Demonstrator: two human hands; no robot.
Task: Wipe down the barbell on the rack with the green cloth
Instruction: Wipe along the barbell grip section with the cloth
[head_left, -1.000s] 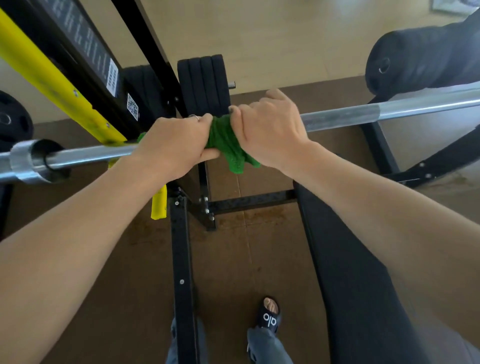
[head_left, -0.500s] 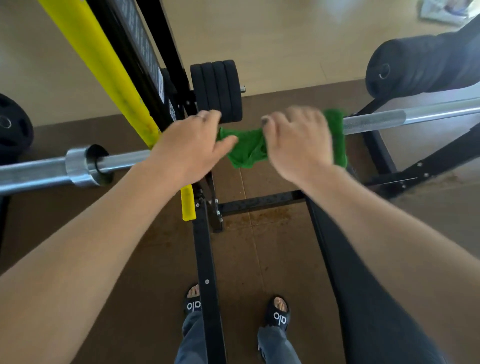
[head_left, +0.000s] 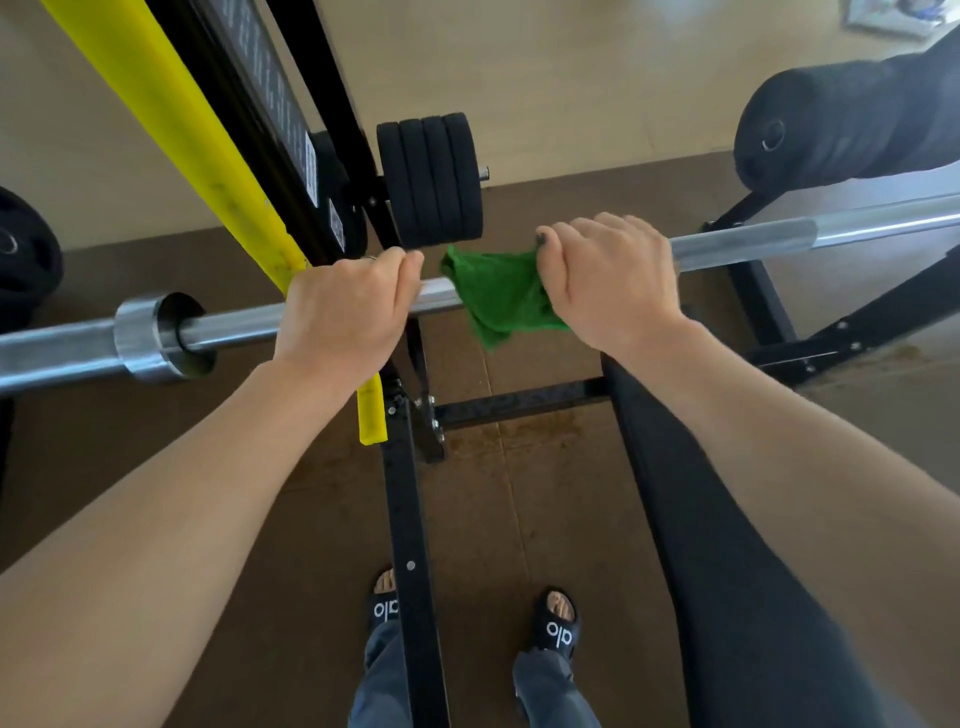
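We see a smooth steel barbell (head_left: 743, 241) running across the frame from 9 o'clock up toward 3 o'clock, round shaft, shiny with a duller stretch near the right hand, and a thick polished collar (head_left: 150, 338) at 9 o'clock where the sleeve widens. The green cloth (head_left: 498, 296) is soft, nubby terry, bunched and wrapped over the bar at centre, a loose corner hanging below. Our right hand (head_left: 608, 283) sits palm down on the bar, fingers curled over the top, clamping the cloth's right end against the steel; wrist straight, forearm coming in from 5 o'clock. Our left hand (head_left: 345, 317) grips the bare bar just to the 9 o'clock side of the cloth, fingers wrapped over, thumb hidden beneath; a small gap of bare shaft shows between this hand and the cloth. Forearm enters from 7 o'clock. Behind the left hand a black steel rack (head_left: 291, 130) upright slants toward 11 o'clock, with a glossy yellow plastic guard (head_left: 171, 124) along it. A stack of matte black rubber plates (head_left: 431, 179) sits on a peg at 12 o'clock. A black padded bench (head_left: 727, 545) runs to 5 o'clock, a padded roller (head_left: 831, 124) at 2 o'clock. Brown rubber floor mat (head_left: 249, 571) below, our feet in black sandals (head_left: 556, 623) at 6 o'clock.
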